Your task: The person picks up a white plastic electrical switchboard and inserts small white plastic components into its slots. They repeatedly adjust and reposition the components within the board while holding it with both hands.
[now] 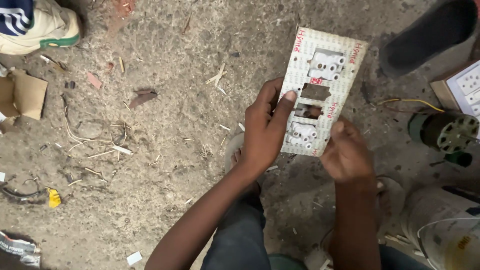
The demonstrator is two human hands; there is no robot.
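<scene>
Below, largest first.
Floor: dusty concrete floor [165, 165], strewn with wire scraps and cardboard bits.
Plate: white switch plate [322, 90] held above the floor, two white modules fitted, two rectangular cutouts open between them.
Left hand: left hand [263, 132] grips the plate's left edge, thumb on its face.
Right hand: right hand [346, 152] holds the lower right corner.
Motor: green motor [442, 131], well right.

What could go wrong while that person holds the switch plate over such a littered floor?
The left hand and right hand grip only the lower end of the switch plate, so it might tip or slip. Its white sockets could pop out, and small pieces would be hard to find among the wire scraps.
</scene>
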